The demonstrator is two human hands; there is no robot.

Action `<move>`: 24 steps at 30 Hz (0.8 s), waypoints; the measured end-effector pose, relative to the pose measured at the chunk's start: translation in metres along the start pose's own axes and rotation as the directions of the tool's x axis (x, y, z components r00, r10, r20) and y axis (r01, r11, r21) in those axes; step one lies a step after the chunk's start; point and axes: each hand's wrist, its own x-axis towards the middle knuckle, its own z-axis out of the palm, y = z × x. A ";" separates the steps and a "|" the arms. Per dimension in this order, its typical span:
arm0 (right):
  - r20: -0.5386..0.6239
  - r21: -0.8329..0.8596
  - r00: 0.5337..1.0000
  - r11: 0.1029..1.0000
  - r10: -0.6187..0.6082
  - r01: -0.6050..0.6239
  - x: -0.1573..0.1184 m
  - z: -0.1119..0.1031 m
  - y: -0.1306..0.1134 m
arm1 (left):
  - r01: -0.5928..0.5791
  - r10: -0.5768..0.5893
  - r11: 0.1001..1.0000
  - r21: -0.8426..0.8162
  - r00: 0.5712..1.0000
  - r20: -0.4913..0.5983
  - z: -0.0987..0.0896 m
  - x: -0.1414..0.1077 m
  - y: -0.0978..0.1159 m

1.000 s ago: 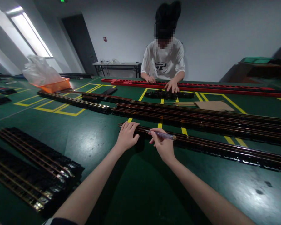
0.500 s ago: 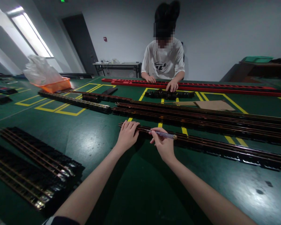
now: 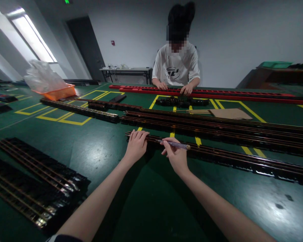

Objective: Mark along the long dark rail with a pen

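Observation:
My left hand [image 3: 137,144] rests over the left end of a long dark strip assembly [image 3: 227,157], its fingers bent across the top edge and pressed together around it. Just to the right, my right hand [image 3: 175,154] holds a slim, clear purplish pen-like tool [image 3: 175,144] between thumb and fingers. The tool's tip points left, at the strip between the two hands. Behind this strip, a bundle of longer dark strips with copper-coloured lines [image 3: 204,125] runs to the right.
Dark strip bundles [image 3: 40,164] lie at the left on the green table [image 3: 98,201]. Farther back are an orange tray [image 3: 58,92] with plastic bags, cardboard [image 3: 231,113] and red rails [image 3: 217,94]. Across the table stands a person [image 3: 175,70] with both hands near the rails.
The other person's hand has drawn back from the black bunch to the red rail. My left hand and the strip have shifted very slightly left; my right hand is nearly unchanged.

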 end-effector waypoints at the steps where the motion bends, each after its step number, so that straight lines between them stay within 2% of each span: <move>1: 0.012 -0.001 1.000 1.000 -0.003 0.003 0.000 0.000 0.001 | 0.000 0.000 1.000 0.002 1.000 0.001 0.000 0.000 0.000; 17: 0.016 -0.030 1.000 0.999 -0.018 0.019 -0.001 0.000 0.000 | 0.016 -0.013 0.997 0.070 0.999 -0.051 0.002 -0.001 -0.001; 24: 0.017 -0.022 0.999 0.999 -0.031 0.031 -0.001 0.000 0.002 | 0.041 -0.041 0.999 0.004 0.997 -0.060 0.005 0.000 -0.005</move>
